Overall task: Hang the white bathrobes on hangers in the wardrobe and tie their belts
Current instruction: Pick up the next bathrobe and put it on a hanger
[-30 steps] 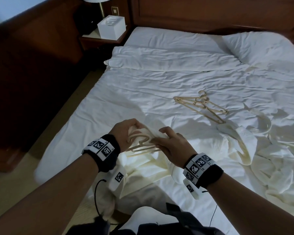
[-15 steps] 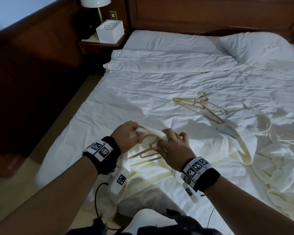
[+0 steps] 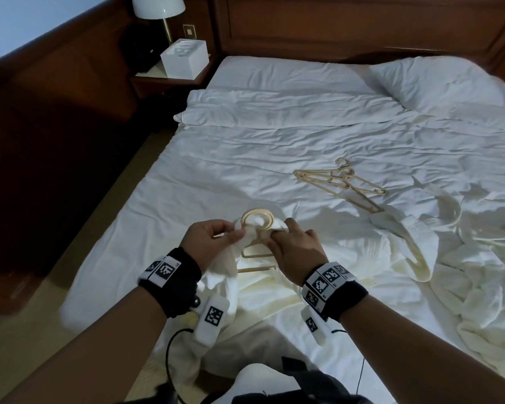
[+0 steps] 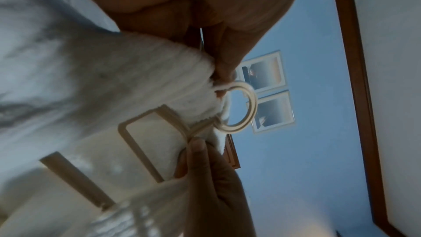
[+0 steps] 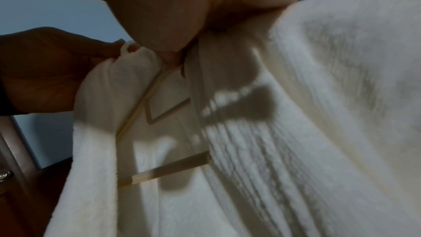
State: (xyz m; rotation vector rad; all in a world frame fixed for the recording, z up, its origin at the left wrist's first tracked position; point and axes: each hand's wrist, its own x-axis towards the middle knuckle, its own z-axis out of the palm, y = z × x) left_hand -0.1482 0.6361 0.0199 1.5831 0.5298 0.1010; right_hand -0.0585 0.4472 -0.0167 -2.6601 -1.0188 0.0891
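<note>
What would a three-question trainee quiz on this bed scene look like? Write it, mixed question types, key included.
1. True or false: the spare hangers lie on the bed, apart from both hands.
2. Multiple choice: what does the left hand pinch? A) a pillow B) the bathrobe collar fabric C) the lamp
3. Fill in: the right hand holds the robe's collar beside the held hanger's round ____.

Key: 1 true; 2 B; 3 hook.
</note>
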